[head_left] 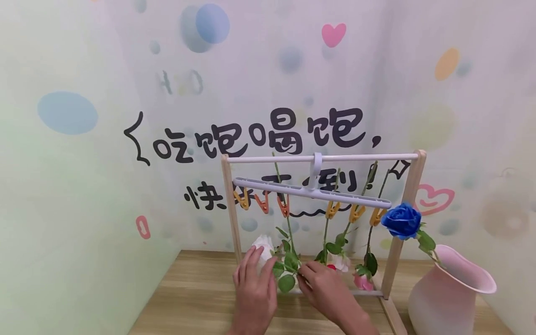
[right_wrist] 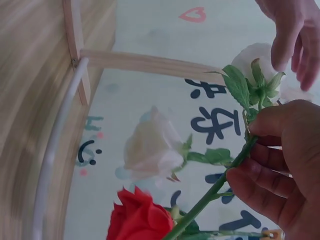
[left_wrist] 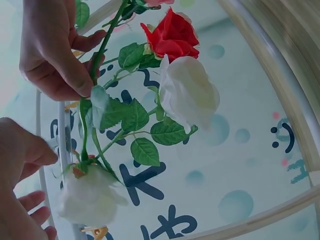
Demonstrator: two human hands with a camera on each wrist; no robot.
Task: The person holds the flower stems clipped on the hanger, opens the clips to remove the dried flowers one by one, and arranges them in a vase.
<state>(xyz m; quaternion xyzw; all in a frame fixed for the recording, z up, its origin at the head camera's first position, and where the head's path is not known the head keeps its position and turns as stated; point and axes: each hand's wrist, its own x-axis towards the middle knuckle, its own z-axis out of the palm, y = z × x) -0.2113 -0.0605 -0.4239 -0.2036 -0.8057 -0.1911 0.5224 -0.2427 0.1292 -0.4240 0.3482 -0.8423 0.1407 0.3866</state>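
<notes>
My right hand (head_left: 328, 288) pinches the green stem (right_wrist: 197, 207) of a white rose (left_wrist: 92, 195) between thumb and fingers, just behind its bloom. Beside that bloom is my left hand (head_left: 253, 286), its fingers loosely spread and holding nothing in both wrist views. Another white rose (right_wrist: 152, 145) hangs head down close by, with a red rose (left_wrist: 172, 35) next to it. In the head view, an orange clip (head_left: 284, 206) grips a stem above my hands, and green leaves (head_left: 289, 270) partly cover the space between them.
A pale hanger (head_left: 284, 189) with several clips hangs tilted from a wooden rack (head_left: 412, 181). Yellow clips (head_left: 332, 210) on its right hold more stems, including a pink rose (head_left: 363, 281). A pink vase (head_left: 439, 298) with a blue rose (head_left: 401, 221) stands at right on the wooden table (head_left: 188, 279).
</notes>
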